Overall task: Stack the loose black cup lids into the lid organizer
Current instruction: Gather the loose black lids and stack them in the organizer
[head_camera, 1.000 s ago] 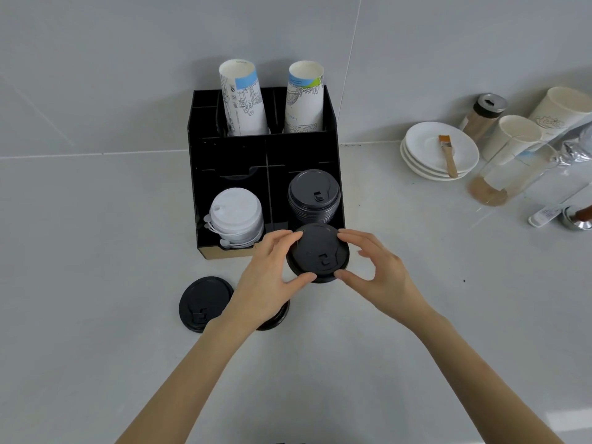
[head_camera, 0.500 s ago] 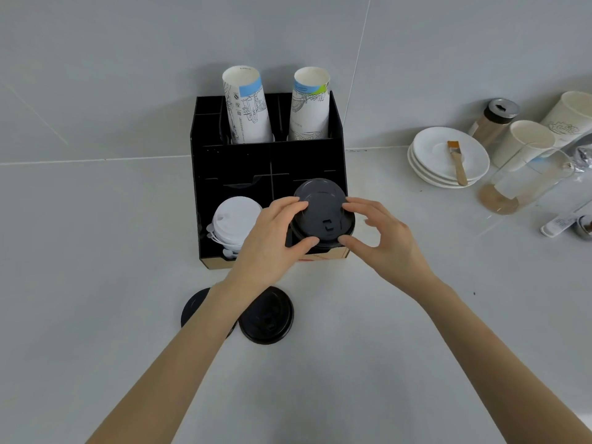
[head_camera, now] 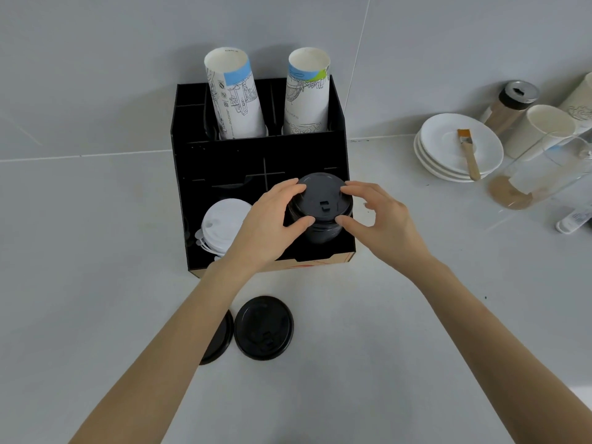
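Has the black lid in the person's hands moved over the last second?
Yes. The black lid went from in front of the organizer, over the counter, back into its front right compartment, and now sits atop the black stack there.

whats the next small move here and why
Probably press the lid down flat and let go: both hands hold it atop the black stack in the organizer, while two loose lids wait on the counter.

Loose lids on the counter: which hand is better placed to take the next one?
Probably the left hand. Both loose lids lie under or just beside the left forearm, on the left of the body. The right hand would have to cross over.
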